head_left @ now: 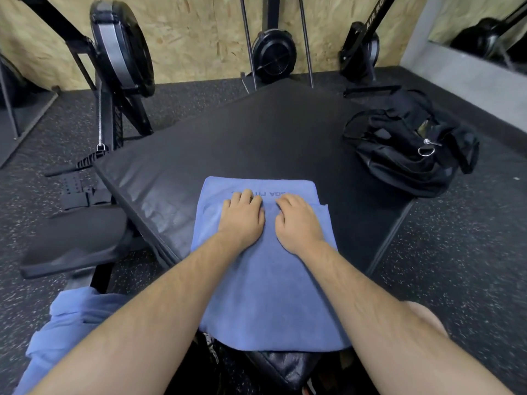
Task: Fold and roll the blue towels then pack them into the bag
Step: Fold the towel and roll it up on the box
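Near left: a second blue towel [65, 323] is seen heaped and unfolded beside the black seat [74, 243]. Not yet processed.

Centre: the blue towel [268, 280] is laid lengthwise on the black pad [256, 132], with its near end draped over the pad's near edge. It is folded into a long strip. A layer edge is stepped out on the right side, so the layers are not flush. The surface is mostly smooth, the cloth soft and matte. Dark lettering is seen at the far end, partly hidden by fingers.

The left hand [242, 215] and right hand [298, 220] are pressed palm-down, side by side, on the far half of the strip. Nothing is grasped. Left fingers are laid flat; right fingertips are bent slightly but no pinch is visible.

Step judged: fold being flattened, roll not yet started. Next move: an end is to be gripped with both hands and rolled tight, edges kept aligned.

Far right: the black bag [410, 155] is slumped on the pad corner, well apart from the towel. Its opening cannot be made out.
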